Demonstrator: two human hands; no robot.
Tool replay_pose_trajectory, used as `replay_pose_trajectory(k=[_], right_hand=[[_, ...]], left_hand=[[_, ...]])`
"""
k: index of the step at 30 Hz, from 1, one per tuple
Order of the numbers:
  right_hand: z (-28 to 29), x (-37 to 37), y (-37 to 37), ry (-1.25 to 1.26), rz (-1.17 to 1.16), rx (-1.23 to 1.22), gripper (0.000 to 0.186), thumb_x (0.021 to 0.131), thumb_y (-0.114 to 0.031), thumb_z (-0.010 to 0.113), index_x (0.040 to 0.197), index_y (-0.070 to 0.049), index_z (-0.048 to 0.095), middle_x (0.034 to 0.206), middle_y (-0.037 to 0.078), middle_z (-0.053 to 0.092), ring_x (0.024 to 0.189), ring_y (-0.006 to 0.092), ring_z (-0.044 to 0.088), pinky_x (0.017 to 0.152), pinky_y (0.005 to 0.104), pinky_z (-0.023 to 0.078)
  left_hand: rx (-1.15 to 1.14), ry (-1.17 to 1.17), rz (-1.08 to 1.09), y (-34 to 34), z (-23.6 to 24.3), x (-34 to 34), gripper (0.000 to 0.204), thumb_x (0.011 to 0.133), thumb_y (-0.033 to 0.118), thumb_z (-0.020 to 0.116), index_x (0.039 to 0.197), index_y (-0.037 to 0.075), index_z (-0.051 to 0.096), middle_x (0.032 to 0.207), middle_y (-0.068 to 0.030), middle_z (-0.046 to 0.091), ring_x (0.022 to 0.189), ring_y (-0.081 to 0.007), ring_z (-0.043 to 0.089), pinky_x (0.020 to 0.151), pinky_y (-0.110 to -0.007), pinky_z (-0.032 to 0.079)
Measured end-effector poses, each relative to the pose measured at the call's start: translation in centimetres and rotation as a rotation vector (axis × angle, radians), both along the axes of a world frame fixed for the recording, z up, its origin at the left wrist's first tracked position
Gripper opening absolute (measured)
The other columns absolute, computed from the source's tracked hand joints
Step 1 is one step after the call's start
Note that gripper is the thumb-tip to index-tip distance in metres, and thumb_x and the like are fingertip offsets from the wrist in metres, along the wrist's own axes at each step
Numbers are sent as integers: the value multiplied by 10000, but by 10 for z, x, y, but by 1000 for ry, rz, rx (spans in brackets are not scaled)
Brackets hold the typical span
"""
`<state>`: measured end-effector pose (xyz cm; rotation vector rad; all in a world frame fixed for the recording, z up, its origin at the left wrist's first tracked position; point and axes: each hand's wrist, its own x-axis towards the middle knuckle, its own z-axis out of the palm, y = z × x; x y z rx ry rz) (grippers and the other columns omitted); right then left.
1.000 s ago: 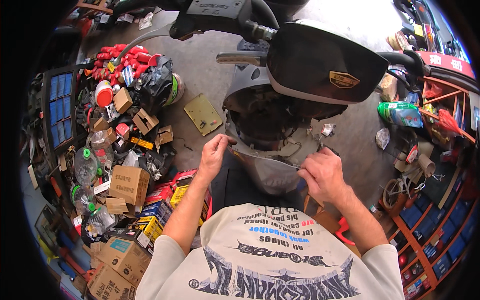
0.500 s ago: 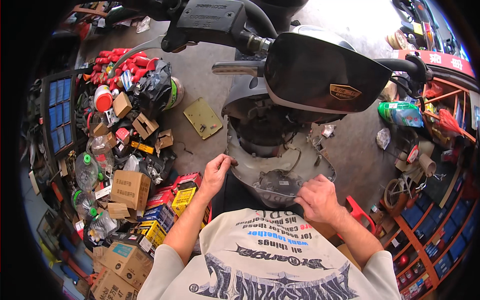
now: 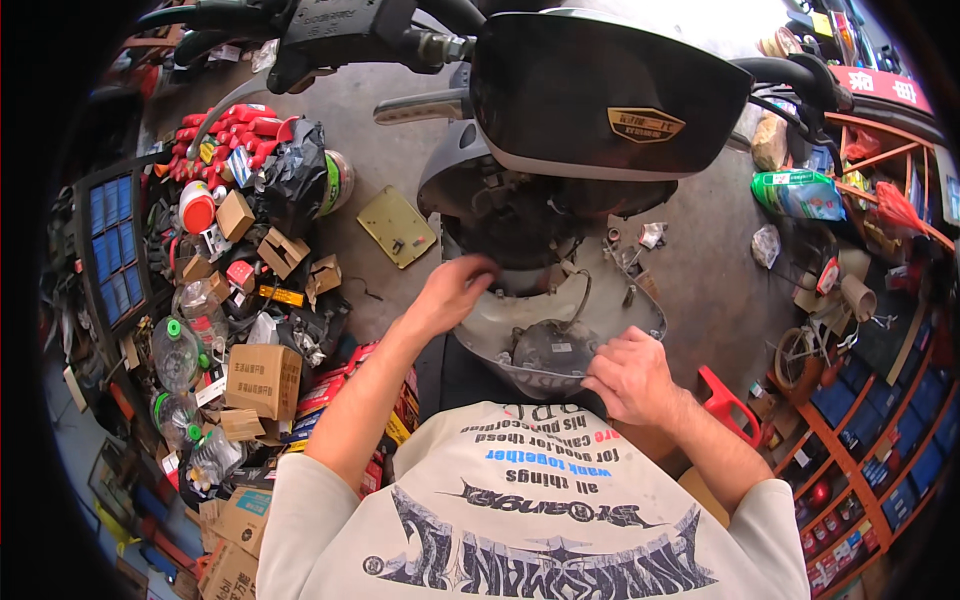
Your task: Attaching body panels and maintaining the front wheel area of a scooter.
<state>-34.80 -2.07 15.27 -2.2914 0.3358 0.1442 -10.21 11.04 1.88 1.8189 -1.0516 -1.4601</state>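
In front of me a grey scooter body panel [image 3: 545, 308] hangs tilted below the dark opening of a scooter's front, its inner side facing up. A dark rounded part [image 3: 556, 345] with a small label sits in it, and a thin cable [image 3: 583, 296] runs across it. My right hand [image 3: 633, 378] is closed on the panel's near right edge. My left hand [image 3: 460, 291] is at the panel's far left edge; its fingertips are blurred, so their grip is unclear. Above hangs the scooter's dark headset cover [image 3: 600, 90] between the handlebars.
On the left stand cardboard boxes [image 3: 263, 381], plastic bottles [image 3: 175, 355] and a heap of red bottles [image 3: 245, 130]. A yellowish tray [image 3: 397, 228] with small parts lies on the floor. To the right are a red plastic stool [image 3: 727, 405] and orange shelving [image 3: 845, 490].
My left hand has moved from the panel's left edge farther up and inward. My right hand still holds the near right edge. The whole view has shifted slightly.
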Motion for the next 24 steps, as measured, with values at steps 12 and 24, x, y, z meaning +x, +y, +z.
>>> replay_pose_trajectory(k=[12,24], right_hand=[[6,-16,-1,-30,52,12,227,673,-160,736,665,-88,521,617,27,502,613,215,560,634,343,423],[-5,-17,-21,-65,58,-2,212,698,-157,725,679,-83,528,621,37,519,630,230,574,647,352,429]], left_hand=[[-446,-129,-854,-63,-69,-102,424,749,-37,534,1150,102,554,1369,-126,457,1167,-321,533,907,-410,464],[-275,-194,-592,-15,-58,-44,176,816,147,633,973,80,589,934,-133,621,931,-339,602,785,-435,477]])
